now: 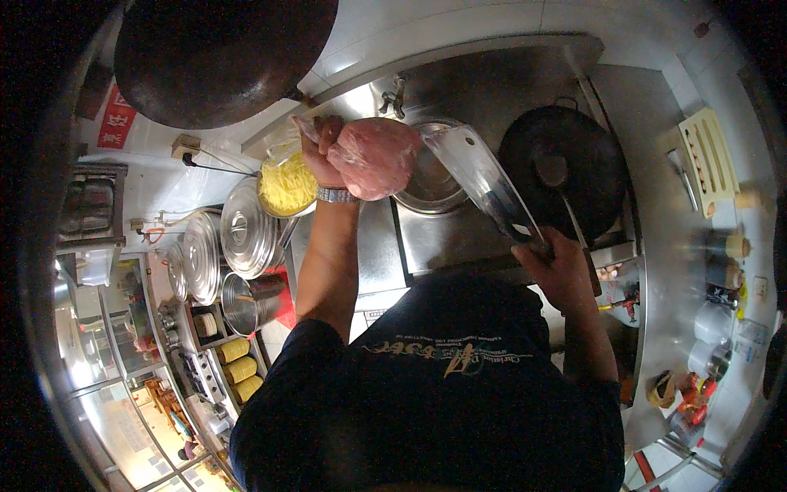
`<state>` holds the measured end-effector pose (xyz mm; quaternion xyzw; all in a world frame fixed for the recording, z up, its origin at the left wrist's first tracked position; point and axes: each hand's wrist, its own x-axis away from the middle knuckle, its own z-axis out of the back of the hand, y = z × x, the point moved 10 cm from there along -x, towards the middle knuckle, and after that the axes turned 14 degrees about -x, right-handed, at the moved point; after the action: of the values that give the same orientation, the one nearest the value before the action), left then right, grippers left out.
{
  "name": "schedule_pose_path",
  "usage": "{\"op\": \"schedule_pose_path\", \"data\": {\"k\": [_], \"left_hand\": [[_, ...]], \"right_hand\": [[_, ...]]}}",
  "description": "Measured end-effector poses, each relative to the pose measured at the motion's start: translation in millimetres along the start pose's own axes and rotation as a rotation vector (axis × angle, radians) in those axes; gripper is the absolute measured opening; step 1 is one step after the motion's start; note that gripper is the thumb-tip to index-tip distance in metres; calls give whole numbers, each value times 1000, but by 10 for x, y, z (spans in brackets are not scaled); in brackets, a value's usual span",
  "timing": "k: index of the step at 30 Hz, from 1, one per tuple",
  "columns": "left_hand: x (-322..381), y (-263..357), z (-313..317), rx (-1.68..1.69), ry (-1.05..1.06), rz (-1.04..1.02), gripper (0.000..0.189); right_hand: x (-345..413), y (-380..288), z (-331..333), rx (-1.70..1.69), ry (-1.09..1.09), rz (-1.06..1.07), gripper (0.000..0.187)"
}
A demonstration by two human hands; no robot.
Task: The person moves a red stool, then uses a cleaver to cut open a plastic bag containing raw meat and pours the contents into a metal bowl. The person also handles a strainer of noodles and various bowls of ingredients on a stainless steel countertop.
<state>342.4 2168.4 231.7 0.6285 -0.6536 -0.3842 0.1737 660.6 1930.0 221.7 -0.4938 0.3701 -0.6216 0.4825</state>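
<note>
My left hand [326, 150], with a metal-banded watch [337, 195] on its wrist, grips a large lump of raw pink meat [376, 158]. Crumpled clear plastic [286, 142] shows beside that hand; whether it wraps the meat I cannot tell. In my right hand [556, 270] is a broad-bladed cleaver [476, 169], held by its handle, the blade slanting up and left towards the meat. Below the meat and cleaver, partly hidden, sits a round metal basin [430, 203]. Yellow shreds [286, 184] fill a container beside my left wrist.
A dark wok [516, 154] with a ladle [550, 169] in it stands on the steel stove top at right. Another large wok [221, 55] looms at upper left. A tap [396, 98] rises behind the basin. Lidded steel pots [246, 227] line the left; seasoning containers [713, 320] stand far right.
</note>
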Motion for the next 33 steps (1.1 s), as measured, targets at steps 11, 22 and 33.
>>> {"op": "schedule_pose_path", "data": {"k": [11,22,33], "left_hand": [[7,20,-387,-47,-102,154,60],[43,55,-446,-138,78,112,52],[87,124,-332,-174,166,65,52]], "right_hand": [[44,-146,19,-2,-38,93,40],[15,-370,-10,-11,-23,159,35],[-36,37,-4,-16,-70,-24,42]]}}
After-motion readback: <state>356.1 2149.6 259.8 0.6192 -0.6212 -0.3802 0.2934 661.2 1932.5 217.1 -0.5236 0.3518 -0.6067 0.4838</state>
